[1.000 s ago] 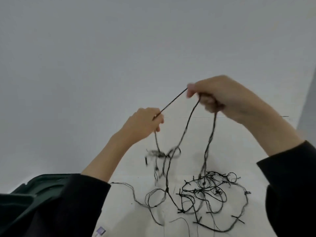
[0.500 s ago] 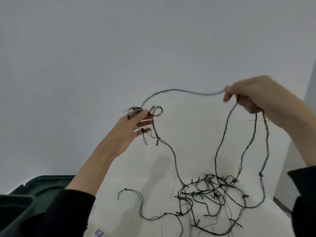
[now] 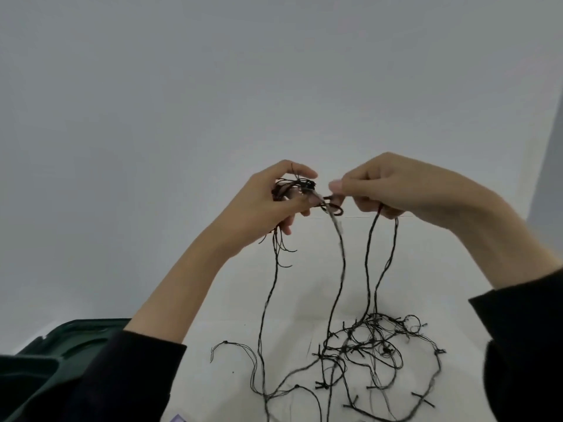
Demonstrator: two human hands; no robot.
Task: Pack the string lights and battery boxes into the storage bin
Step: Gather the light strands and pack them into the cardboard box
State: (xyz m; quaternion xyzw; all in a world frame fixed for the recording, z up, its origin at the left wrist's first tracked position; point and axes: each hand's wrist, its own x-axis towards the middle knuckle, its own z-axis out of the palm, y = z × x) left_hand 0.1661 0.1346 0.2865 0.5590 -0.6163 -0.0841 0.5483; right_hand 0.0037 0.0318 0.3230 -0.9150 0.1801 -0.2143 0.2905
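Observation:
A tangle of black string lights (image 3: 371, 345) lies on the white table (image 3: 231, 303), with several strands rising to both hands. My left hand (image 3: 268, 205) is raised above the table and holds a small gathered coil of the black wire between thumb and fingers. My right hand (image 3: 393, 187) is close beside it, pinching a strand near the coil, and two strands hang down from under its fingers. The dark green storage bin (image 3: 61, 345) shows at the lower left, partly hidden by my left sleeve. No battery box shows.
A plain grey-white wall fills the upper view. A loose wire end (image 3: 231, 348) curls on the table near the bin. A small purple label (image 3: 178, 418) lies at the table's near edge. The table's right edge (image 3: 548, 166) drops off at the far right.
My right hand has swung from far right back to my left hand, bringing a loop of wire. The coil in my left hand has grown, and both hands sit closer together.

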